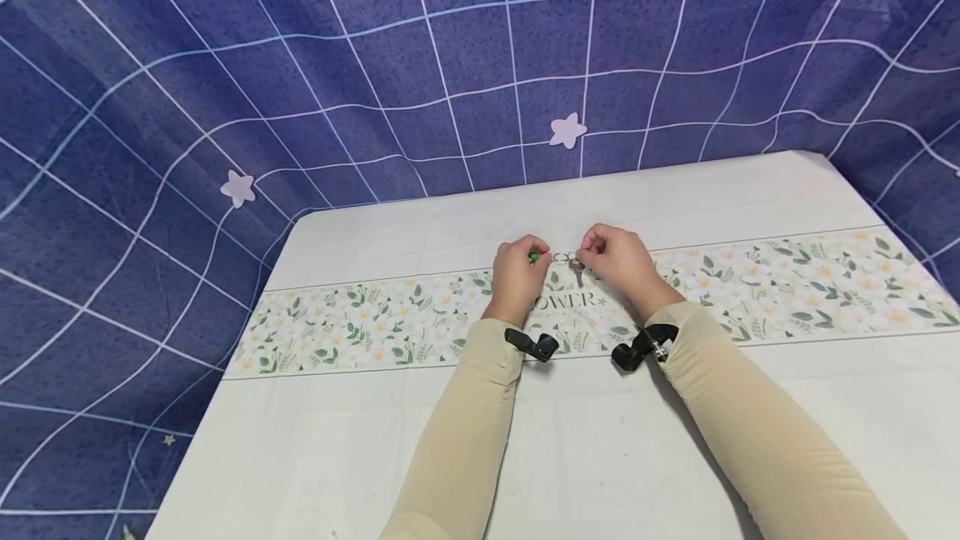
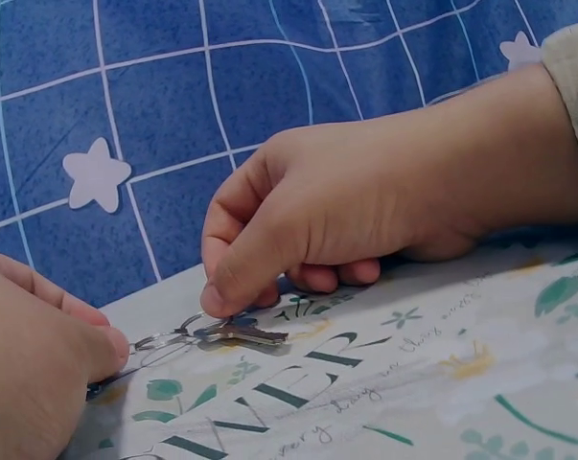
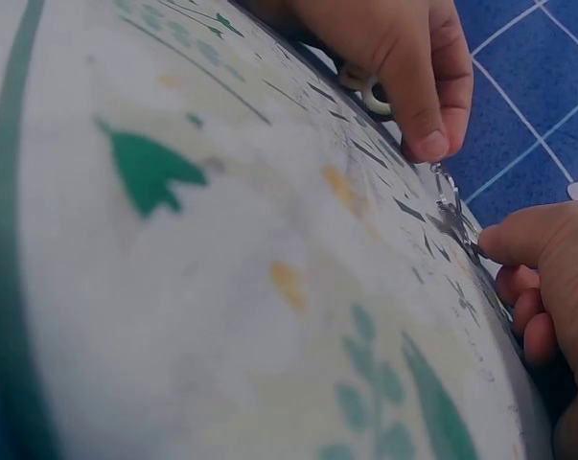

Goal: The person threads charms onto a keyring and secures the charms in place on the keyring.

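Observation:
Over the printed band of the tablecloth, my left hand [image 1: 517, 273] pinches one end of a keychain between thumb and forefinger. A small green piece [image 1: 533, 257] shows beside its fingers; what it is, I cannot tell. Thin metal rings [image 1: 560, 257] span the gap between both hands. From the rings hangs a silver key [image 1: 577, 269], seen closer in the left wrist view as a flat key [image 2: 245, 333] just above the cloth. My right hand [image 1: 618, 261] pinches the ring at the key's end with thumb and forefinger, its other fingers curled.
A white tablecloth [image 1: 360, 440] covers the table, with a flower-printed band [image 1: 360, 323] and lettering across it. Behind and to the left hangs a blue curtain [image 1: 375, 65] with white grid lines and pale stars. Black wrist mounts [image 1: 531, 345] sit at both beige cuffs.

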The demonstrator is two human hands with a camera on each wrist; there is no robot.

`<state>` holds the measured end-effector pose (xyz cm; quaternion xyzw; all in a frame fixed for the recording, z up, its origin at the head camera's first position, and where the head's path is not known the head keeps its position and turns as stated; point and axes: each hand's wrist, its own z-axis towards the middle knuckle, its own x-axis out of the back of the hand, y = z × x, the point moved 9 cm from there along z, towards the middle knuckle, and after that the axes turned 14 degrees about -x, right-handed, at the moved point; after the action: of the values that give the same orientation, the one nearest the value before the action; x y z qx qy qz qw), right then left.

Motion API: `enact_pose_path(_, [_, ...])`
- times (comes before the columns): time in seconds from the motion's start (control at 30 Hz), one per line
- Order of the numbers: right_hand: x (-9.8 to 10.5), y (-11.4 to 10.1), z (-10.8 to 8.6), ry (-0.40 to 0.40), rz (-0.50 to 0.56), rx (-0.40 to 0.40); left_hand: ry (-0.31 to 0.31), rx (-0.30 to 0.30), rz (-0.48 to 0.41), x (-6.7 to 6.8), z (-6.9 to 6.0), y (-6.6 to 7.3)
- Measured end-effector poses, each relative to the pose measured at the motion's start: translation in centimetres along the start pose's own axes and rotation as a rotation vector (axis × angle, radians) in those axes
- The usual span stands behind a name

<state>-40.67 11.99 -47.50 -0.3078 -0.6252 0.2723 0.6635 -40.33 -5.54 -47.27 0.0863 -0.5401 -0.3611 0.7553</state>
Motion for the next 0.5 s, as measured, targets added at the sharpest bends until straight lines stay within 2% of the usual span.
enact_pose_path(0.23, [-0.47,0.02,-0.13,-0.018,-0.005,-0.018,-0.014,-0.002,0.098,0.08,-0.32,-0.05])
enact_pose_path(0.37, [-0.61,0.16,-0.47,-0.015,0.011,-0.02,-0.007,-0.002,0.087,0.1,-0.65,-0.05])
enact_pose_path(0.5, [-0.75,0.46,-0.86,-0.017,0.054,-0.013,0.031,0.0,0.052,0.24,-1.03,-0.16])
